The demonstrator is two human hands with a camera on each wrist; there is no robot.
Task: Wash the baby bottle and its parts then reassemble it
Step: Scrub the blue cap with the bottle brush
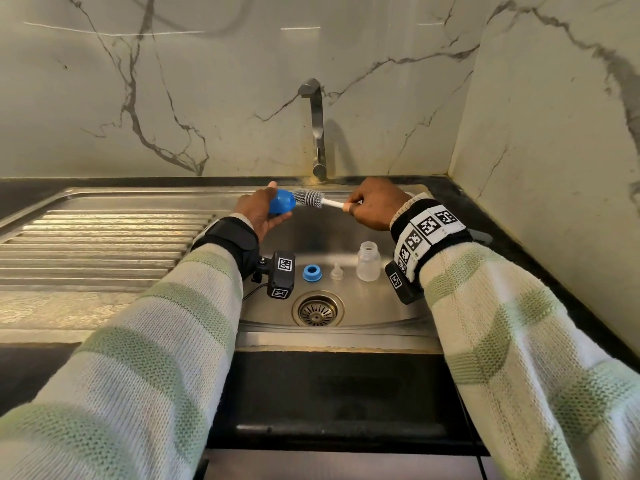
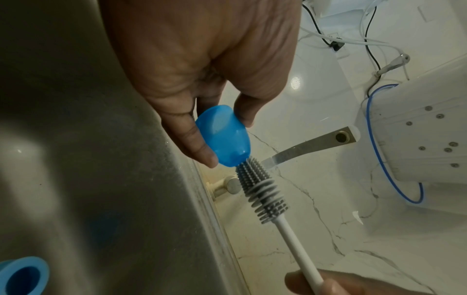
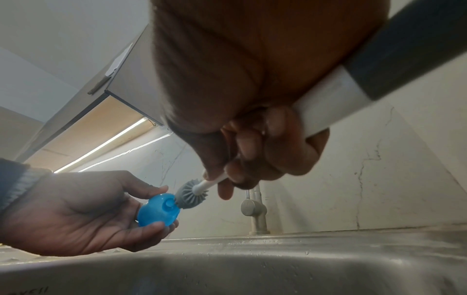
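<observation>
My left hand (image 1: 265, 207) (image 2: 215, 127) (image 3: 101, 211) pinches the blue bottle cap (image 1: 281, 201) (image 2: 223, 137) (image 3: 158, 209) between thumb and fingers above the sink. My right hand (image 1: 372, 204) (image 3: 252, 157) grips the white handle of a bottle brush (image 1: 311, 198) (image 2: 262, 192) (image 3: 193, 192). The grey bristle head touches the cap's top. On the sink floor stand the blue collar ring (image 1: 312, 273) (image 2: 21, 276), the clear nipple (image 1: 336, 271) and the clear bottle (image 1: 368, 261), upright and open.
The steel sink (image 1: 363, 306) has a round drain (image 1: 317, 309) near the front. A tap (image 1: 316, 126) (image 2: 310, 145) (image 3: 254, 207) rises behind it with no water running. A ribbed draining board (image 1: 104, 240) lies to the left. Marble walls close the back and right.
</observation>
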